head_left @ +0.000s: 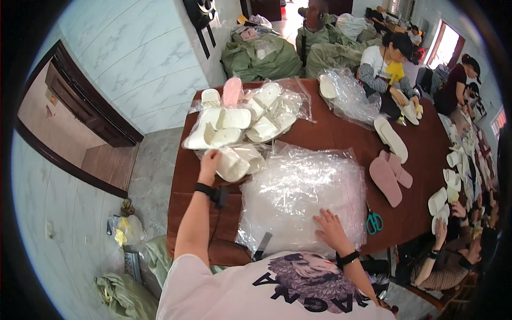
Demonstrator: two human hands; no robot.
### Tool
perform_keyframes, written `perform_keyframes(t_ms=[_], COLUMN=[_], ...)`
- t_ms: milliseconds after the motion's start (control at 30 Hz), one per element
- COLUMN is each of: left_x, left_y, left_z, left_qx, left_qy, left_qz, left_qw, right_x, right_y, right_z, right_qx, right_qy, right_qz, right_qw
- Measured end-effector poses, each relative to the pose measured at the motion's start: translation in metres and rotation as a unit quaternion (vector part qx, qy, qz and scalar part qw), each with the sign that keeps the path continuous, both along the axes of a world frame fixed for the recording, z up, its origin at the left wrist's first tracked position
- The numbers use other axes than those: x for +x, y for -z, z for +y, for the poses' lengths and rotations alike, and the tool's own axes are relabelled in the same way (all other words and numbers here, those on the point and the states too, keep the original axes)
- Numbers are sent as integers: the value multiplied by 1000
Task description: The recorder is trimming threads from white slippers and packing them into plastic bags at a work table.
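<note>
My left hand (210,161) is closed on the near left edge of a clear bag of white slippers (234,163), at the near side of a pile of bagged slippers. With fingers spread, my right hand (332,229) lies flat on a broad stack of clear plastic bags (298,197) directly in front of me. Behind the left hand, more bagged white slippers (220,128) and a pink slipper (232,92) are heaped together. To the right of the stack rest a pair of pink slippers (385,180) and a white slipper (391,140).
Teal-handled scissors (374,223) lie right of the stack on the brown-covered table (341,140). Across the table a person (389,66) handles a white slipper, beside loose plastic bags (354,98). Other people work among slippers at far right. Green sacks (261,57) stand beyond the table.
</note>
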State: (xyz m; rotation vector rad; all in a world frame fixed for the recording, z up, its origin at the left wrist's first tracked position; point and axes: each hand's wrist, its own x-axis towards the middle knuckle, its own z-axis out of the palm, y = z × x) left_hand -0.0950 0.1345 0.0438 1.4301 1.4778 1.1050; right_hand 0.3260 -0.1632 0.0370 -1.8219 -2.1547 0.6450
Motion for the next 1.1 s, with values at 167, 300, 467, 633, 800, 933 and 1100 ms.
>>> perform_keyframes(t_ms=[167, 300, 467, 633, 800, 933, 1100], left_x=[0, 29, 71, 124, 138, 147, 146], left_y=[-122, -208, -234, -137, -24, -9, 12], left_z=[-49, -106, -140, -160, -224, -252, -251], left_qx=[62, 60, 152, 201, 179, 132, 110], left_qy=[88, 148, 360, 323, 224, 272, 287], left_qz=[-147, -164, 28, 168, 211, 267, 332], left_qw=[983, 973, 920, 910, 935, 915, 892], right_x=[2, 3, 11, 32, 50, 57, 68], right_y=[-1, -1, -1, -9, -17, -44, -46], right_z=[0, 0, 0, -11, -19, -2, 34], right_qx=[12, 27, 94, 73, 80, 244, 351], right_qy=[4, 0, 74, 312, 361, 326, 228], right_qz=[-5, 2, 106, 417, 305, 82, -23], right_qw=[1000, 1000, 987, 851, 878, 910, 908])
